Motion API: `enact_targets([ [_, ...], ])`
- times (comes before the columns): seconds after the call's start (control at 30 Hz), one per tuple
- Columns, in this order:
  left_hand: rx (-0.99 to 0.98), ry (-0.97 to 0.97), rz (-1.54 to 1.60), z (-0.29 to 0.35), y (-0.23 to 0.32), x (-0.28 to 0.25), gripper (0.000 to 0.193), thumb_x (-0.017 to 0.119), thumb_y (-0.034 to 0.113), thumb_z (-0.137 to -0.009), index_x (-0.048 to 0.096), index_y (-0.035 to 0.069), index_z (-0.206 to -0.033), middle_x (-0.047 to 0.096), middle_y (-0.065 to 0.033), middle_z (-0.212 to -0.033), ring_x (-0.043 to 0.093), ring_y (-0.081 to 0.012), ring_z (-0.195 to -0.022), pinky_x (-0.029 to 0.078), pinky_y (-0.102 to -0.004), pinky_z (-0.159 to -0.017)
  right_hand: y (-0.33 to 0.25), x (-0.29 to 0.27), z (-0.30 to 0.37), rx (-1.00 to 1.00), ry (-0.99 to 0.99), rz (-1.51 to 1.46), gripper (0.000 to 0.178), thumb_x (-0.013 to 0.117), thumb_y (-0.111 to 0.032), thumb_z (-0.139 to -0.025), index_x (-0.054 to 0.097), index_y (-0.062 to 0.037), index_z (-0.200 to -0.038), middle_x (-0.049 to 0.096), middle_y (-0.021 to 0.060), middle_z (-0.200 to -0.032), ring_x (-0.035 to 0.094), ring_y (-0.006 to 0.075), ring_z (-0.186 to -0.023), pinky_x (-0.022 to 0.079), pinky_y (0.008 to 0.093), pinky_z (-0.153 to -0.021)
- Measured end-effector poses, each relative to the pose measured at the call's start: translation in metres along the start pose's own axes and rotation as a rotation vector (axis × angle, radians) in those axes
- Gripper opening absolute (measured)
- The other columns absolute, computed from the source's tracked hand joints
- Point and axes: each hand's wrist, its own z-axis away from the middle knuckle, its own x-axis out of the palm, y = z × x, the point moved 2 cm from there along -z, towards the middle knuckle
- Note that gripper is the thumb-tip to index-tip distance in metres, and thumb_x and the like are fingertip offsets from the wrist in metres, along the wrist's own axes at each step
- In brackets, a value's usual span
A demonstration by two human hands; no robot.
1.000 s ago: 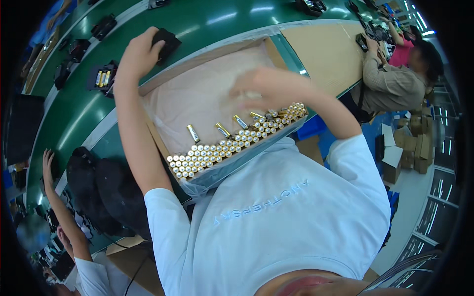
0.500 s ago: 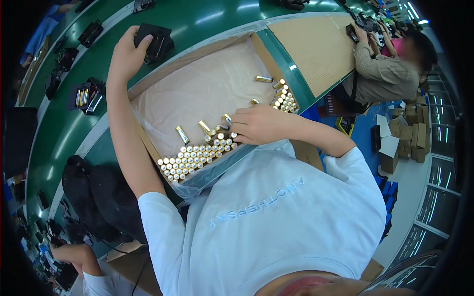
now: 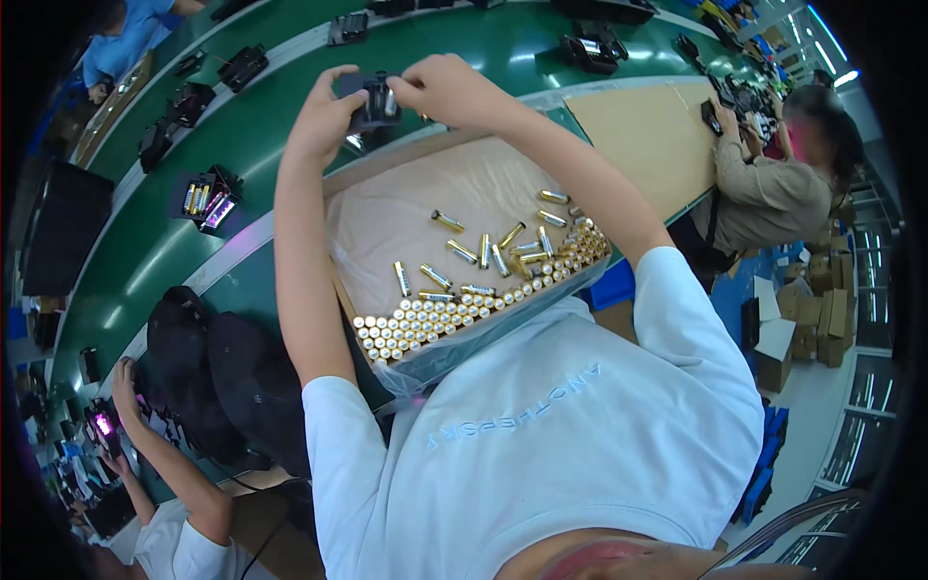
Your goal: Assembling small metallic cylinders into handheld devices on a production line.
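Beyond the far left corner of the carton, my left hand (image 3: 327, 116) grips a black plastic battery case (image 3: 365, 113), thumb lying across its face. My right hand (image 3: 447, 92) has come up to the case's right side, fingers pinched on a silvery battery (image 3: 391, 101) at its open compartment. How far the battery sits inside cannot be made out. Below my arms is a shallow cardboard carton (image 3: 338, 290) with a clear plastic liner. Upright batteries (image 3: 411, 326) stand packed along its near side, and several loose ones (image 3: 462, 251) lie on the liner.
Left on the green conveyor (image 3: 126, 242) stands an open black case (image 3: 206, 198) with batteries; more black units (image 3: 592, 48) sit farther along. A cardboard sheet (image 3: 638, 135) lies right of the carton. Black bags (image 3: 232, 367) are at my left. Co-workers (image 3: 793, 193) work on both sides.
My right hand has left the batteries in the carton and reached the case in my left hand. The case has shifted right in view. More loose batteries now show on the liner.
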Motion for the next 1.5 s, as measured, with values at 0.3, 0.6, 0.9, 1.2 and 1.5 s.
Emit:
enact_targets([
  [0.3, -0.19, 0.307, 0.224, -0.007, -0.007, -0.004, 0.04, 0.06, 0.009, -0.092, 0.045, -0.006, -0.126, 0.058, -0.0214, -0.108, 0.062, -0.0248, -0.093, 0.056, -0.0353, -0.077, -0.028, 0.007, -0.056, 0.137, -0.149, 0.015, 0.035, 0.058, -0.03, -0.088, 0.069, 0.002, -0.082, 0.065, 0.0093, -0.068, 0.056, 0.0188, -0.055, 0.048, 0.0307, -0.05],
  [0.6, -0.051, 0.469, 0.188, -0.02, -0.028, -0.021, 0.048, 0.063, 0.008, -0.09, 0.04, -0.009, -0.128, 0.053, -0.0267, -0.114, 0.062, -0.0316, -0.093, 0.057, -0.0391, -0.077, -0.028, 0.032, -0.04, -0.382, 0.21, 0.38, 0.021, 0.057, -0.016, -0.088, 0.071, -0.0005, -0.087, 0.071, 0.0086, -0.081, 0.061, 0.0255, -0.061, 0.052, 0.0333, -0.061],
  [0.9, -0.112, 0.413, 0.33, -0.015, -0.02, -0.02, 0.057, 0.061, 0.002, -0.086, 0.03, -0.004, -0.134, 0.048, -0.0276, -0.116, 0.061, -0.0334, -0.096, 0.057, -0.0376, -0.075, -0.025, 0.02, -0.067, -0.335, 0.306, 0.11, 0.019, 0.058, -0.014, -0.087, 0.071, -0.0009, -0.092, 0.072, 0.0094, -0.089, 0.065, 0.0307, -0.071, 0.052, 0.0352, -0.066],
  [1.2, -0.082, 0.299, 0.249, -0.013, -0.015, -0.014, 0.063, 0.067, 0.0, -0.081, 0.031, -0.002, -0.133, 0.048, -0.0264, -0.117, 0.061, -0.0322, -0.098, 0.057, -0.0377, -0.075, -0.009, 0.038, -0.114, -0.38, 0.322, 0.165, 0.023, 0.06, -0.017, -0.085, 0.072, -0.0023, -0.097, 0.072, 0.0101, -0.089, 0.065, 0.0286, -0.07, 0.052, 0.0353, -0.067],
  [1.5, -0.092, 0.323, 0.196, -0.011, -0.016, -0.015, 0.072, 0.07, -0.006, -0.073, 0.031, -0.001, -0.133, 0.049, -0.0266, -0.117, 0.063, -0.0328, -0.095, 0.057, -0.0366, -0.074, -0.002, 0.036, -0.101, -0.265, 0.398, 0.054, 0.022, 0.062, -0.019, -0.082, 0.073, -0.0052, -0.097, 0.071, 0.0088, -0.084, 0.061, 0.0238, -0.064, 0.05, 0.032, -0.063],
])
